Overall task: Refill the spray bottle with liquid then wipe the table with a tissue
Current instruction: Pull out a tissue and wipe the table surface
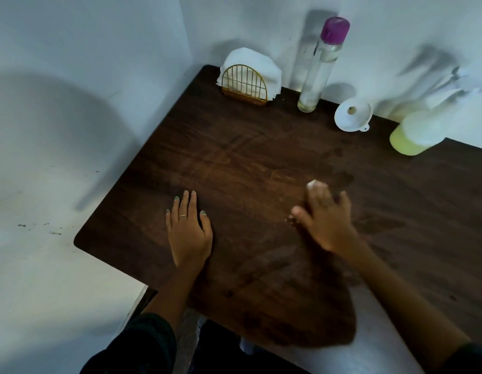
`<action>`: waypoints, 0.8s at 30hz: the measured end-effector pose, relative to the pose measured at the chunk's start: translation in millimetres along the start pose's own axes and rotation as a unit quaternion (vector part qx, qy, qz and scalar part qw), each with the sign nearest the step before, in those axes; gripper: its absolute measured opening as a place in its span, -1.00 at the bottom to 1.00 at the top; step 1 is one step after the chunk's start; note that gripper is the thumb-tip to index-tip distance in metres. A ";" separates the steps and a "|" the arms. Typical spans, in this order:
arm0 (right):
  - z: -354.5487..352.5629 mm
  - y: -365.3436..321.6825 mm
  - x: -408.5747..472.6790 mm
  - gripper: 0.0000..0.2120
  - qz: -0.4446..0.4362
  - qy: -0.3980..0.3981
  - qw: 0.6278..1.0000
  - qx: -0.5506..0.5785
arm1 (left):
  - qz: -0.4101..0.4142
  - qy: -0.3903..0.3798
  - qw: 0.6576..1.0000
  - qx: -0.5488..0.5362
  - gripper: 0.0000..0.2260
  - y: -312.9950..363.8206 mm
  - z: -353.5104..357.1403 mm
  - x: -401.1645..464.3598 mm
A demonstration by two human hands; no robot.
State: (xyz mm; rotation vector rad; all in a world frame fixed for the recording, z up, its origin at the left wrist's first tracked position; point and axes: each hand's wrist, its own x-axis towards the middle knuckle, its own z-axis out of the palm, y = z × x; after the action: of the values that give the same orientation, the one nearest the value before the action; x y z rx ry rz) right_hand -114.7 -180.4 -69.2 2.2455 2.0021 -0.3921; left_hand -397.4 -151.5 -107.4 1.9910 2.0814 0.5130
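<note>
My right hand (324, 220) is blurred and presses a small wad of white tissue (314, 184) onto the dark wooden table (234, 163); only a bit of the tissue shows past my fingertips. Flat on the table to the left lies my left hand (188, 233), fingers spread, holding nothing. Damp smears and streaks mark the wood around both hands. The spray bottle (420, 130), with yellow-green liquid in its base and a white trigger head, stands at the far right by the wall.
A gold wire holder with white tissues (248, 76) stands at the back corner. Beside it are a tall clear bottle with a purple cap (319, 68) and a white funnel (352, 114). White walls border the table at the back and left.
</note>
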 end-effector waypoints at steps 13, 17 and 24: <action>7.5 14.9 -16.8 -0.24 -0.135 0.026 0.990 -0.026 | 0.004 -0.005 1.000 0.010 -0.53 -0.7 0.1 1.1; -9.6 83.4 14.2 -0.21 0.095 0.000 0.995 0.025 | 0.004 -0.003 1.000 0.011 -0.54 -0.4 0.5 0.9; 29.4 -41.5 -59.4 -0.22 -0.143 0.051 0.988 0.029 | 0.001 -0.003 1.000 0.017 -0.54 -0.4 1.3 1.2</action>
State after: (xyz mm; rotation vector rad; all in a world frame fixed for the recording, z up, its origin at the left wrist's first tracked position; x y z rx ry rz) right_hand -165.0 -239.6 -78.2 2.0506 2.4054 -0.3709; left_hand -397.4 -150.1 -108.7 2.0105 2.0996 0.4736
